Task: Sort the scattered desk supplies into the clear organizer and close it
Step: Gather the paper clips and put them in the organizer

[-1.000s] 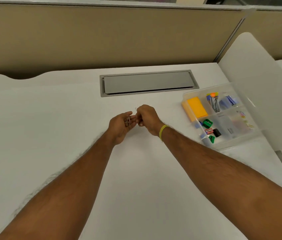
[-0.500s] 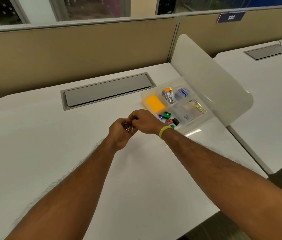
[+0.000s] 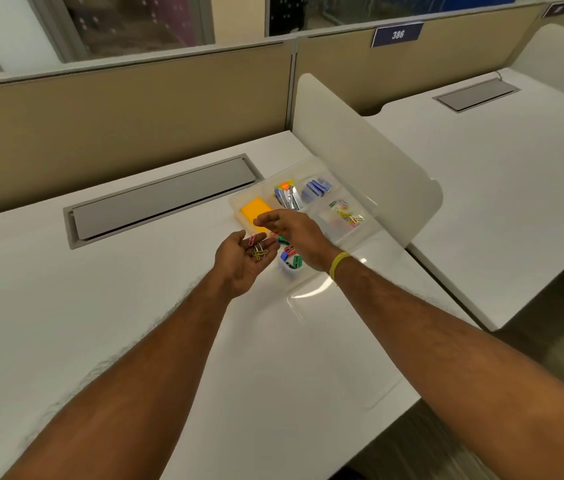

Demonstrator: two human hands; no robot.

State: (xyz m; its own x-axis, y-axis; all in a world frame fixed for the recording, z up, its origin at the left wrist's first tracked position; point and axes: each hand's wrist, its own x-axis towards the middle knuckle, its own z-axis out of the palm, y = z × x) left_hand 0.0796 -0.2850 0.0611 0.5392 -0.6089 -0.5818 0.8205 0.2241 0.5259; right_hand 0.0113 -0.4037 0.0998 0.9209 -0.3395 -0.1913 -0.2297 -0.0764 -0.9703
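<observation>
- Over the white surface (image 3: 135,306), L hand (image 3: 242,261) lies palm-up, fingers loose — paper clips (image 3: 259,249) on it.
- R hand (image 3: 294,233) above clear organizer (image 3: 365,233), fingers relaxed, holding nothing.

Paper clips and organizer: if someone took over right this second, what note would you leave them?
Left hand: open, palm up, a few paper clips lying on it.
Right hand: open, fingers relaxed, over the left fingertips, holding nothing visible.
Organizer: lid open, flat on the desk; sorted clips, orange pad and binder clips in their compartments.
Left to do: drop the palm's clips in with the sorted clips, then close the lid.
</observation>
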